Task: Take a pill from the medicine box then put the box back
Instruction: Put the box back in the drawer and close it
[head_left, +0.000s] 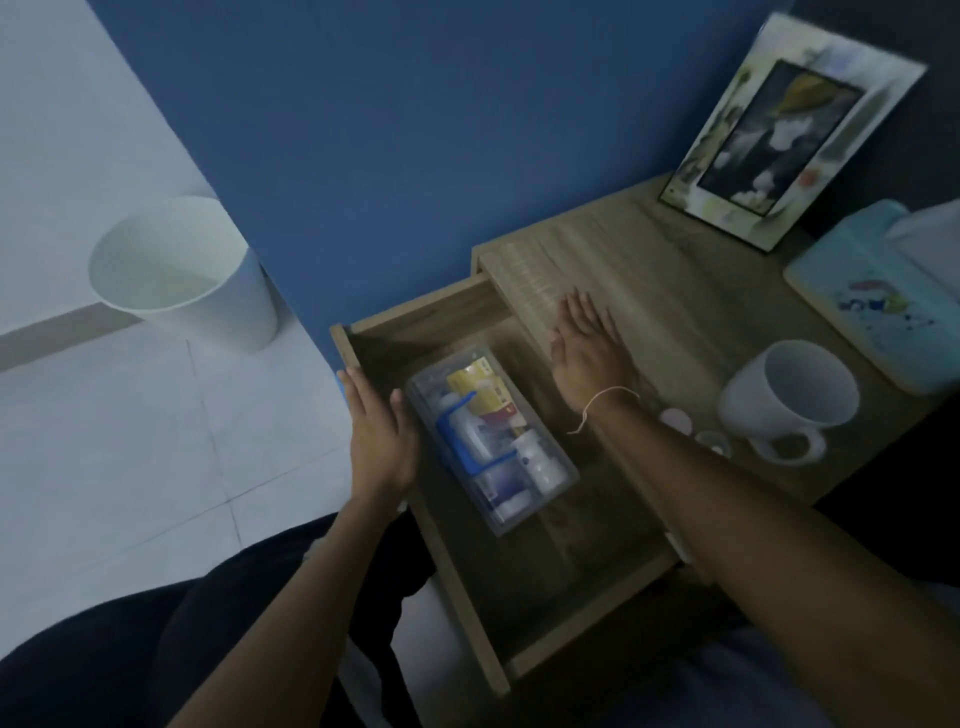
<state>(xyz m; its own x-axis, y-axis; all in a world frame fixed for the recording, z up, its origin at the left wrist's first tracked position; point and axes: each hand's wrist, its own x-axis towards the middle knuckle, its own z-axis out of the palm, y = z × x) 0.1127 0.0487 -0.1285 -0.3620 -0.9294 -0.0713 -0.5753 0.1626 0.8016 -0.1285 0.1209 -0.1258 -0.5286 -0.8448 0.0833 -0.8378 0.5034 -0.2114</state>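
Observation:
A clear plastic medicine box (491, 436) with a blue handle lies in the open wooden drawer (582, 592) of a bedside table. Bottles and yellow packets show through its lid. My left hand (379, 431) hovers just left of the box, over the drawer's left wall, fingers straight and holding nothing. My right hand (589, 353) is spread flat, palm down, to the right of the box, at the front edge of the tabletop (649, 270). A thin string circles that wrist.
On the tabletop stand a white mug (789, 400), two small round caps (696, 431), a light blue case (878, 306) and a picture frame (784, 135). A white bin (182, 270) stands on the tiled floor at left, beside a blue wall.

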